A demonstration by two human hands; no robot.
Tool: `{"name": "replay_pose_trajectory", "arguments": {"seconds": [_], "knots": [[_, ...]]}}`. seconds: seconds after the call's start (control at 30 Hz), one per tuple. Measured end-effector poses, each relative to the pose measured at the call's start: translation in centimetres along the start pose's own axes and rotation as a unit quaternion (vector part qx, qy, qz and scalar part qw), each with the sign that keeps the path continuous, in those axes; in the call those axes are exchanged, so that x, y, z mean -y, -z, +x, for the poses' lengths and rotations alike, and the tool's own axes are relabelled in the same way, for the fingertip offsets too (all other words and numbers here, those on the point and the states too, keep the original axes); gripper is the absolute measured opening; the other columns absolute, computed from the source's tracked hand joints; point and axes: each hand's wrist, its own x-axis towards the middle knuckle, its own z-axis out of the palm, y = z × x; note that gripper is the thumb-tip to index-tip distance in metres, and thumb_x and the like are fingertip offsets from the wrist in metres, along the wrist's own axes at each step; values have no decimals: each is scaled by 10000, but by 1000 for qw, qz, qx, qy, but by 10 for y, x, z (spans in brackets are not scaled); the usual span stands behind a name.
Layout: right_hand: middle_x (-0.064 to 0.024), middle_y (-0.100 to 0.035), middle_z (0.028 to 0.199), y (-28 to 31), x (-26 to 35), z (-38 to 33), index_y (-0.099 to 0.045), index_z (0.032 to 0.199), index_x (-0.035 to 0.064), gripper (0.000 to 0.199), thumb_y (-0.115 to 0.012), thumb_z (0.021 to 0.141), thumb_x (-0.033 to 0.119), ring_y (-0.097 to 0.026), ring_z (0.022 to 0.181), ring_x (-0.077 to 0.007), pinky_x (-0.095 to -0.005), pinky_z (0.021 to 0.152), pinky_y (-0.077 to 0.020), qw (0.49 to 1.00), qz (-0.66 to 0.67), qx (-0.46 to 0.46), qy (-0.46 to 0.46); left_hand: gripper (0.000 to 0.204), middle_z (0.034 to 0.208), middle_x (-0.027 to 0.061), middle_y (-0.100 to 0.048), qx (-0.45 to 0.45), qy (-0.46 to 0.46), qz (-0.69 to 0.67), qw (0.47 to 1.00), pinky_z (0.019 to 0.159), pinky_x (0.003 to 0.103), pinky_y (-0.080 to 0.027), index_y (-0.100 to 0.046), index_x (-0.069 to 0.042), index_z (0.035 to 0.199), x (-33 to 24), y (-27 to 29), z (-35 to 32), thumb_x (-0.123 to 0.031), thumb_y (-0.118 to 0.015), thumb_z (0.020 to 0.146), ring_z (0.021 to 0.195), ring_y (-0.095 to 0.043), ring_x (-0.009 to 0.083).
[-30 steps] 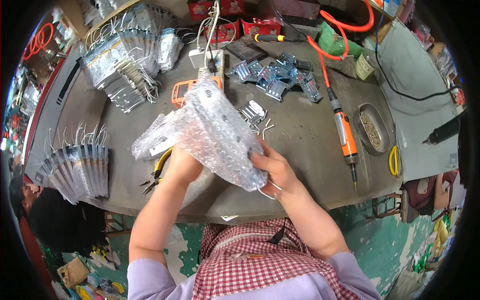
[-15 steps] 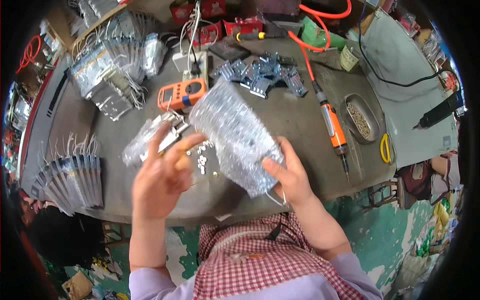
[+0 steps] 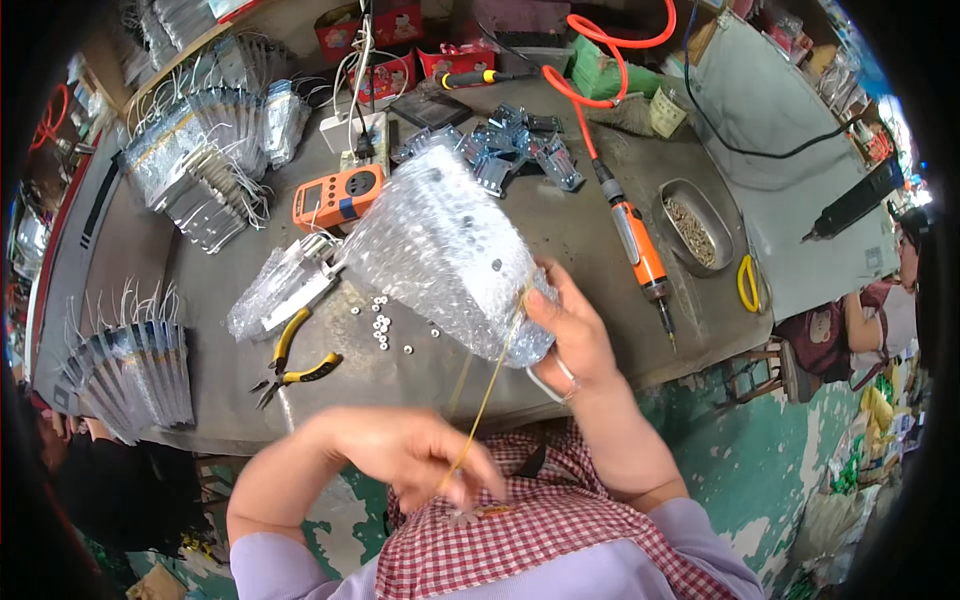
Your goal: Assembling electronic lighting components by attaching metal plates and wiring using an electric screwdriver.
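Note:
My right hand point(image 3: 580, 340) grips the near end of a bundle in clear bubble wrap point(image 3: 450, 240), its thumb on top. The bundle is tilted above the bench, its far end pointing away and left. A thin yellow rubber band point(image 3: 488, 392) runs stretched from under the right thumb down to my left hand point(image 3: 415, 455). The left hand hangs past the bench's near edge, in front of the checked apron, its curled fingers closed on the band and slightly blurred. A white cable loop point(image 3: 548, 388) sticks out beside the right wrist.
Left of the bundle lie yellow-black pliers point(image 3: 318, 370), small white pieces point(image 3: 381, 325), another wrapped bundle point(image 3: 282, 290) and an orange multimeter point(image 3: 325, 198). Blue metallic parts point(image 3: 495, 170) lie behind. An orange electric screwdriver point(image 3: 637, 245), a screw tray point(image 3: 712, 225) and yellow-handled scissors point(image 3: 748, 283) are right.
My left hand has swung from above the bench down toward my body, pulling the rubber band taut. The pliers it covered now show. The whole view has shifted slightly.

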Motion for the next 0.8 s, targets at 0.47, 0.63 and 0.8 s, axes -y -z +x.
{"name": "replay_pose_trajectory", "arguments": {"seconds": [0.47,0.63,0.8], "knots": [[-121,-526,987,-3,56,-10,-519,1082,61,363,-650,744,45,-547,919,-317,-373,772,-450,757,-570,307,91,1301,1418,211,-272,-195,-352,-226,887,1103,455,-135,-231,18,1388,64,4,8,-935,-263,504,1313,-270,341],[-120,-532,974,-14,42,-8,-515,1087,58,363,-641,746,49,-556,893,-321,-375,754,-450,749,-567,338,52,1221,1418,217,-271,-173,-303,-231,908,1078,399,-195,-229,44,1382,110,-2,-17,-889,-299,597,1308,-288,299],[-133,-527,951,-53,2,-11,-481,1027,30,310,-617,749,52,-552,872,-333,-394,732,-458,598,-693,400,46,831,1275,227,-444,-245,-167,268,917,979,444,-340,-424,78,1239,30,6,-38,-518,-678,719,1190,-417,386]]}}
